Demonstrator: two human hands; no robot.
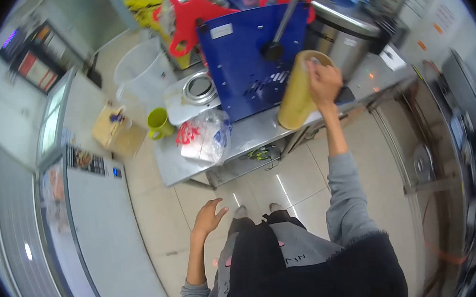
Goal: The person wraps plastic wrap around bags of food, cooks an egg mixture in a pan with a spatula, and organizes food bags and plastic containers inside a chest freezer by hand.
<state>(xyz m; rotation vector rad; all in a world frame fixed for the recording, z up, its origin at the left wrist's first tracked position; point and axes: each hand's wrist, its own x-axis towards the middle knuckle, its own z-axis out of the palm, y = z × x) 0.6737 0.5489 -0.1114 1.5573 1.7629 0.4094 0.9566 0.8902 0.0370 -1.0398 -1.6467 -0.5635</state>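
Note:
My right hand (pixel 324 84) is closed at the rim of a tall yellow cylindrical container (pixel 296 100), which is upright near the front edge of the metal table (pixel 254 137). Whatever its fingers grip at the rim is too small to make out. Low over the floor, my left hand (pixel 208 216) hangs with its fingers apart and holds nothing. Behind the container rises a blue panel (pixel 240 51) with red brackets (pixel 182 16). A clear plastic bag (pixel 214 136) with red print and a green mug (pixel 159 123) are at the table's left part.
A white bucket (pixel 139 72) is behind the mug. On the left are a cardboard box (pixel 116 131) and a white freezer (pixel 107 218). A large metal pot (pixel 346 20) sits right of the blue panel. Metal shelving (pixel 434 158) runs along the right side.

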